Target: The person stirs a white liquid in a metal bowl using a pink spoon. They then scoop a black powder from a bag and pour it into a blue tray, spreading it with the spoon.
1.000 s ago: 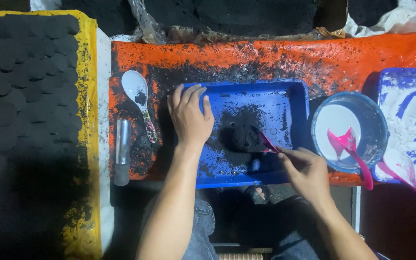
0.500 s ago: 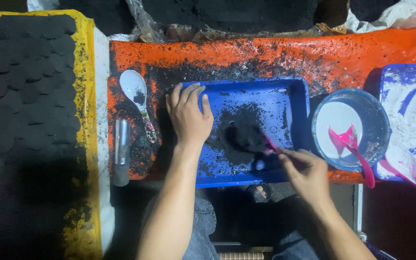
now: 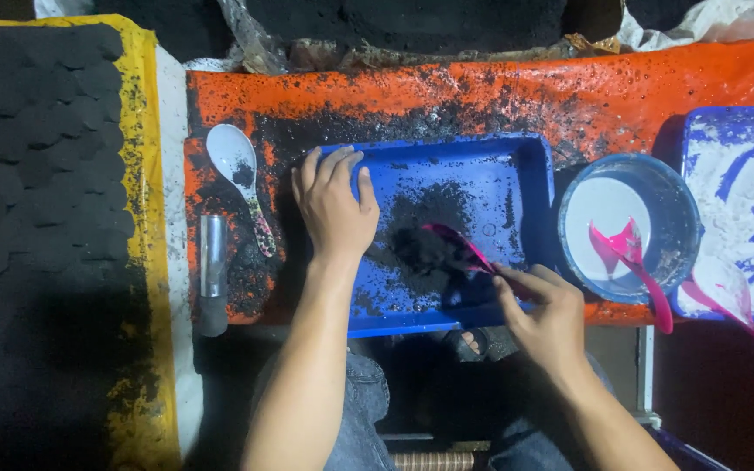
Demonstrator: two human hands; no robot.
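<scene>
Right hand (image 3: 544, 316) grips a pink spoon (image 3: 462, 250) in the blue tray (image 3: 530, 187); left hand (image 3: 335, 209) rests open on its rim.

A blue tray (image 3: 530, 174), shallow and rectangular, sits on the orange surface near the middle of the scene, its floor smeared and speckled with black powder. A heap of the black powder (image 3: 421, 249) lies toward the near side of the tray. A pink spoon (image 3: 460, 249) lies tilted across that heap, its bowl loaded with dark powder and its handle running right and nearer, toward the tray's near right corner.
</scene>
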